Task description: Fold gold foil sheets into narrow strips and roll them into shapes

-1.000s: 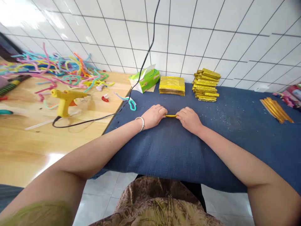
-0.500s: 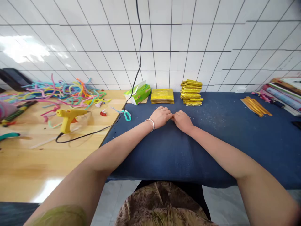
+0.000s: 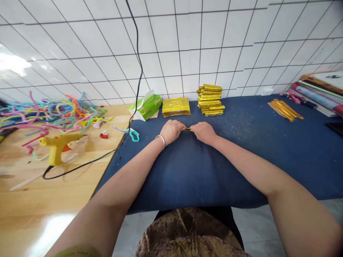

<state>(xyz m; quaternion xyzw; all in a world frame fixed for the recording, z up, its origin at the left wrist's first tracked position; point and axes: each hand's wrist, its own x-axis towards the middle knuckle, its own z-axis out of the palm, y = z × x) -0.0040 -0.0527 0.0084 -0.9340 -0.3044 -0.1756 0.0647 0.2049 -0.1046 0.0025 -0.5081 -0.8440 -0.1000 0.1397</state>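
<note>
Over the blue cloth (image 3: 174,178), my left hand (image 3: 171,131), with a bangle at the wrist, and my right hand (image 3: 205,132) face each other with fingers closed. Between their fingertips shows a short length of a thin gold foil paper roll (image 3: 188,128), its ends hidden in the fingers. Just behind my left hand lies a stack of flat gold foil sheets (image 3: 176,107). A pile of rolled gold foil paper (image 3: 210,101) stands to its right, by the wall.
A green tissue pack (image 3: 148,106) sits left of the sheets. On the wooden table (image 3: 66,192) are a yellow glue gun (image 3: 57,147) with a black cord (image 3: 138,67) and tangled coloured pipe cleaners (image 3: 56,110). Orange-gold strips (image 3: 285,110) and stacked books (image 3: 318,94) are at the right.
My hands have drawn slightly apart, so the gold roll now shows between them. The view has tilted and shifted a little; the things on the tables stay in place.
</note>
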